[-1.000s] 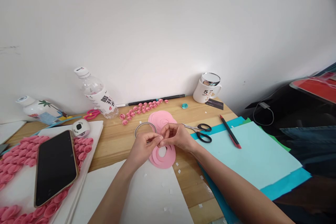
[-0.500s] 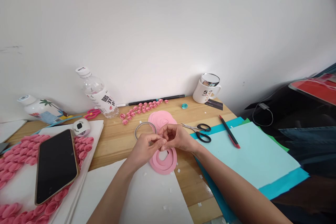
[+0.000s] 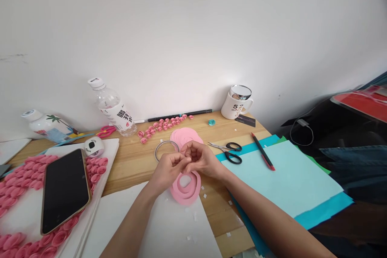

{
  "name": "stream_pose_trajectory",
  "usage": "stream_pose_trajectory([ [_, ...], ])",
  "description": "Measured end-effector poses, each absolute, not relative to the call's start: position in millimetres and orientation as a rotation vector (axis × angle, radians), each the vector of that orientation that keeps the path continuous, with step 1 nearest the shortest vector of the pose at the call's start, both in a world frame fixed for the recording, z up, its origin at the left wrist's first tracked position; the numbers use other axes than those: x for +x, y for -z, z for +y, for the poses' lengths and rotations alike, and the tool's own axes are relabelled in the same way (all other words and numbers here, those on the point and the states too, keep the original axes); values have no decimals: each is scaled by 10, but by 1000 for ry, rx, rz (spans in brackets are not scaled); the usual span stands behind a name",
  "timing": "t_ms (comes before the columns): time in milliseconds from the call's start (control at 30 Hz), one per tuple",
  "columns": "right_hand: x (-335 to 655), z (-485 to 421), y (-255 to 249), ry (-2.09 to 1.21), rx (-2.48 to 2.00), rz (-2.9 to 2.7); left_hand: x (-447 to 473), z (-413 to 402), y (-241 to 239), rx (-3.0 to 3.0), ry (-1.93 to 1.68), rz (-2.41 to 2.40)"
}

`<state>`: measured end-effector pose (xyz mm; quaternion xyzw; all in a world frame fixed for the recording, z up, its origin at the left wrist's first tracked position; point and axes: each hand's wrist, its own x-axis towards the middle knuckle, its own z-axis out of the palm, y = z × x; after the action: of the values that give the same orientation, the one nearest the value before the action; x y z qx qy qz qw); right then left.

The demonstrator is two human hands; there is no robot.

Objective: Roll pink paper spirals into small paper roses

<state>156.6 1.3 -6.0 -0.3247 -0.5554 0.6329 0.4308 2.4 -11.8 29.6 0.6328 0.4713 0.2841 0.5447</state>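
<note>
A spiral strip of pink paper [image 3: 185, 200] hangs from my fingertips in loose coils, over the white sheet. My left hand [image 3: 169, 169] pinches the strip's end between thumb and fingers. Against it, thumb tip to thumb tip, my right hand [image 3: 204, 160] also pinches the paper; the bit between the fingers is mostly hidden. Just beyond my hands lies a pile of pink paper discs [image 3: 183, 134]. A thin grey ring [image 3: 156, 154] is partly under or behind my left hand.
Scissors [image 3: 226, 149] lie right of my hands, near a pen [image 3: 262, 151] on pale blue sheets [image 3: 290, 181]. Small pink paper roses [image 3: 163, 124], a bottle [image 3: 116, 109] and a mug [image 3: 231, 106] stand by the wall. A phone [image 3: 65, 191] rests at left on more roses.
My fingers have shifted slightly at the paper's end, and the hanging pink coils have turned and swung a little down and left. Both hands stay close together.
</note>
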Motion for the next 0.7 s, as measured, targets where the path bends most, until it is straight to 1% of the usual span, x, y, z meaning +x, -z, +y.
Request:
stream_pose_trajectory([
  [100, 1595, 43, 27, -1654, -781, -1328, 15, -99, -272, 1504, -816, 1195],
  [200, 1601, 48, 10, -1639, -788, -1315, 0, -86, -245, 1498, -871, 1249],
  [267, 1589, 45, 29, -1567, -815, -1324, -5, -82, -226, 1495, -877, 1264],
  [467, 1537, 34, 105, -1208, -900, -1431, 6, -94, -228, 1450, -912, 1275],
  [700, 1535, 8, 49, -1094, -949, -1451, 39, -139, -348, 1363, -804, 1113],
])
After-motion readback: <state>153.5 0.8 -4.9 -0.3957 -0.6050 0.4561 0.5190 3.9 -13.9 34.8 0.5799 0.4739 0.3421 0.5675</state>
